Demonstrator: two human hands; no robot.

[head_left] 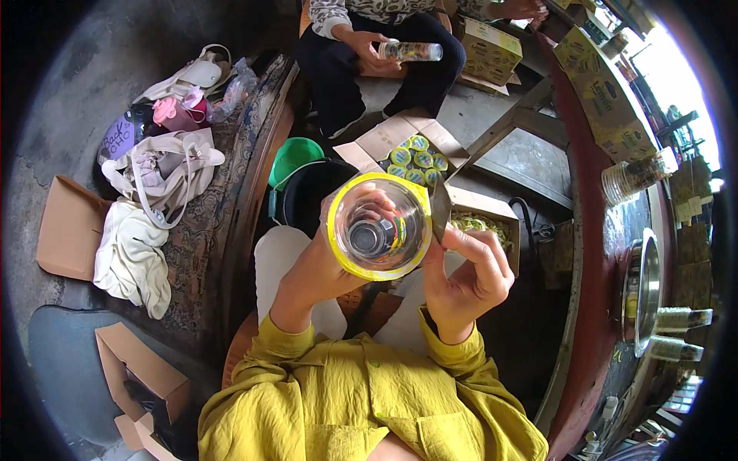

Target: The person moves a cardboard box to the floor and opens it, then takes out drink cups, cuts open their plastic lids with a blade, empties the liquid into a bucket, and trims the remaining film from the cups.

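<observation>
I see the clear cup (382,227) gripped in the left hand (329,260), with the right hand (473,273) beside it pinching a metal blade (440,207).
Its yellow rim (377,274) faces me, long axis running away from the camera; the blade points forward.

"What's sitting in the fingers of the left hand (319,260)?"
"A clear cup (379,255), yellow-rimmed, round mouth facing up at us, dark printing showing deep inside!"
"And from the fingers of the right hand (470,275)?"
"A flat, dark blade (440,206), rising above them, right beside that rim; contact, I can't tell!"
</observation>
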